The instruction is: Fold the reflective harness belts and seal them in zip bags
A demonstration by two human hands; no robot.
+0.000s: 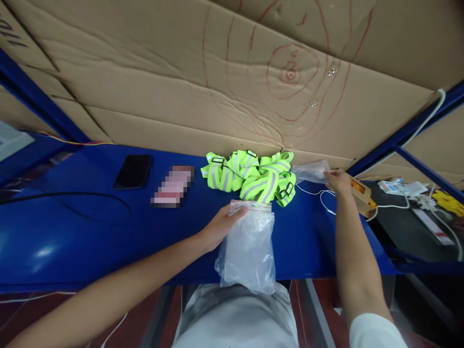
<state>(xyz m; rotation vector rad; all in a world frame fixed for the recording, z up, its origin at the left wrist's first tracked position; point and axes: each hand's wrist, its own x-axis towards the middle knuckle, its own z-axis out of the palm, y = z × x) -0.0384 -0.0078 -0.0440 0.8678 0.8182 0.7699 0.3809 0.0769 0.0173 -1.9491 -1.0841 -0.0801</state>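
My left hand [226, 224] grips a stack of clear zip-lock bags [250, 251] near their red-lined top, thumb on the front. The bags hang over the table's front edge, against my lap. Out to the right, my right hand [338, 181] pinches another clear plastic bag [311, 171] by one end, close to the cardboard wall. Between my hands and farther back lies a heap of neon-yellow reflective straps [250, 176] with grey stripes and black buckles.
The blue table [174, 246] also bears a black phone [133, 171] and a blurred-out pink item [174, 186] on the left. A cardboard wall [163, 82] stands behind. A brown box [362, 197] and white cables [328, 200] lie at right, yellow gloves [449, 202] beyond.
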